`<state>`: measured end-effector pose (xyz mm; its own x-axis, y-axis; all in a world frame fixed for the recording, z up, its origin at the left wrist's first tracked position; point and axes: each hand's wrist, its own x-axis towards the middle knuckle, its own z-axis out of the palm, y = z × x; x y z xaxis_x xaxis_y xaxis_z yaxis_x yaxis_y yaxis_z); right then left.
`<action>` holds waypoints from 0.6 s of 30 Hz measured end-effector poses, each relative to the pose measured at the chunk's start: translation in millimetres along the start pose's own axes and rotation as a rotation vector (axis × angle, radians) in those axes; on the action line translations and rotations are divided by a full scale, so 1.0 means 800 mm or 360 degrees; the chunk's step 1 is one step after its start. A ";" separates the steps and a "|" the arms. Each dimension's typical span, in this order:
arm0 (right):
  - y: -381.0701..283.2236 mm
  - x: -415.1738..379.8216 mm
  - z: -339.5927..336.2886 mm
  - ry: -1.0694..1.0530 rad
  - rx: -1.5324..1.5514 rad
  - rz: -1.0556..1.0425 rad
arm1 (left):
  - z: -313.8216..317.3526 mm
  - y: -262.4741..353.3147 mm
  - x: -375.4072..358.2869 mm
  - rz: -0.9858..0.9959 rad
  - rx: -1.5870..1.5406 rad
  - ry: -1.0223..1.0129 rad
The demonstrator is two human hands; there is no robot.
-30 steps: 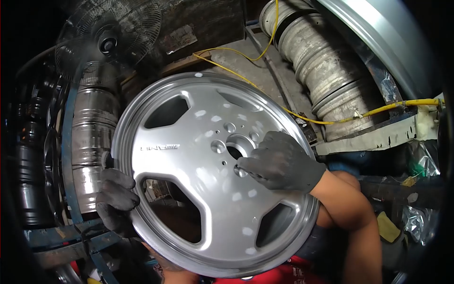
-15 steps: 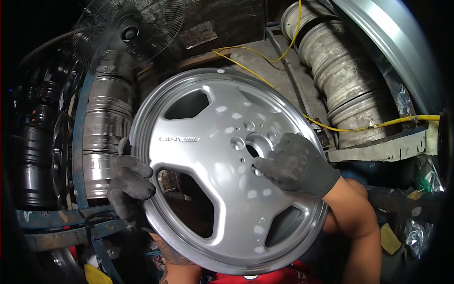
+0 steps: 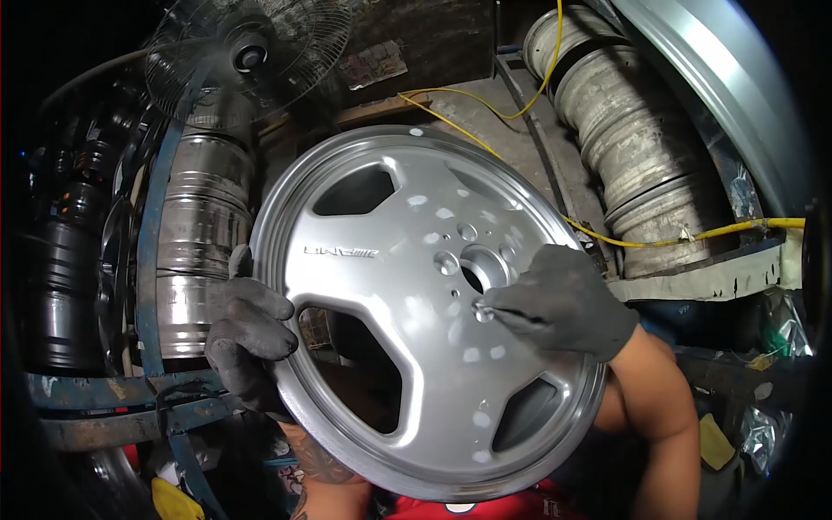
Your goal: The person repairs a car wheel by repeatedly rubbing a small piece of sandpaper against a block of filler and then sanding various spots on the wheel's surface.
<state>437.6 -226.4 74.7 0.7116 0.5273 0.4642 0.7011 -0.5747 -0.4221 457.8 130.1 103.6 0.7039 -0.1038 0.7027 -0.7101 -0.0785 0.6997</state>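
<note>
Wheel: we have the silver wheel [image 3: 347,282] before us, in the middle of the view, its face towards us and its lower edge in front of the red shirt [image 3: 511,504].
Left hand: we grip the wheel's left edge with the gloved left hand [image 3: 247,334], fingers curled and mostly close together.
Right hand: we hold the gloved right hand [image 3: 563,303] over the wheel's face, fingers bunched, tips at the lug hole [image 3: 483,312] below the centre bore [image 3: 479,269]; whether they pinch anything, we cannot tell.
Wheel face: we see pale patches [image 3: 471,354] scattered around the holes and small lettering [image 3: 340,252] on the left.
Left side: we have a stack of shiny rims [image 3: 204,230] behind a blue metal frame [image 3: 156,260], with a fan [image 3: 251,57] above.
Right side: we see a row of dull rims [image 3: 637,130], a yellow hose [image 3: 715,231] crossing near them, and a large curved silver surface [image 3: 719,61] at the upper right.
</note>
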 end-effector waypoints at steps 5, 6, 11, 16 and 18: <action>0.002 -0.003 -0.009 -0.0149 0.0167 0.0165 | -0.008 -0.019 0.008 0.0336 -0.0044 -0.0127; -0.002 -0.005 -0.005 -0.0166 0.0126 0.0159 | -0.011 -0.020 0.006 0.0332 -0.0004 -0.0137; -0.004 0.000 0.010 -0.0241 -0.0141 0.0056 | -0.022 -0.008 -0.006 0.0109 0.0200 -0.0138; -0.008 0.005 0.007 -0.0313 -0.0264 0.0055 | -0.029 -0.024 0.013 0.0329 -0.0130 -0.0349; -0.012 0.006 0.009 -0.0308 -0.0298 0.0032 | -0.006 -0.016 -0.005 0.0235 -0.0054 -0.0068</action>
<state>434.5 -213.5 75.3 0.7332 0.6141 0.2921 0.6792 -0.6825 -0.2701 464.7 136.3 92.4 0.5898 -0.1537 0.7928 -0.8045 -0.0259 0.5934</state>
